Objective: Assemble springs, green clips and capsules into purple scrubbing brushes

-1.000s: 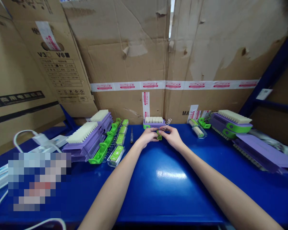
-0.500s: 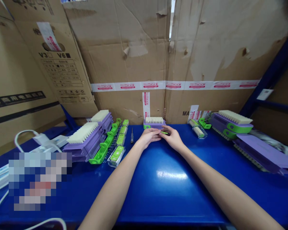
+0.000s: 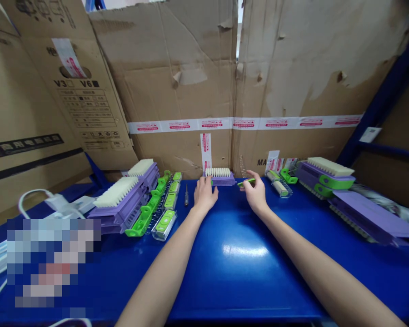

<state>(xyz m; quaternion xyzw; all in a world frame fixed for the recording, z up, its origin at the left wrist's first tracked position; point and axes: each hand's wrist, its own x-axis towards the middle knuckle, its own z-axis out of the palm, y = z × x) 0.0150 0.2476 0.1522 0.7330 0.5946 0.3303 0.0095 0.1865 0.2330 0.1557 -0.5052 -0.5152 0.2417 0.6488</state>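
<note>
Two bare forearms (image 3: 167,263) reach over the near edge of the blue counter (image 3: 225,290), slanting in toward each other. Along the left, clear cases with green tops (image 3: 165,222) line up beside green brackets (image 3: 145,221) and stacked purple brushes (image 3: 119,211). A screwdriver (image 3: 187,198) lies just left of the left hand (image 3: 205,195). That hand is palm down, fingers stretched loosely forward, thumb out to the right; its fingers overlap the left end of the middle brush (image 3: 225,181), and from here I can't tell whether they touch it. The right hand (image 3: 257,195), well apart, turns inward at the wrist and pinches a slim green piece (image 3: 241,184) between thumb and fingers, another finger lifted above it. Beyond the piece, a coiled spring (image 3: 242,165) stands nearly upright; I can't see whether they're joined. The middle brush sits bristles up, slightly beyond the hands, before the cardboard wall (image 3: 177,100).
</note>
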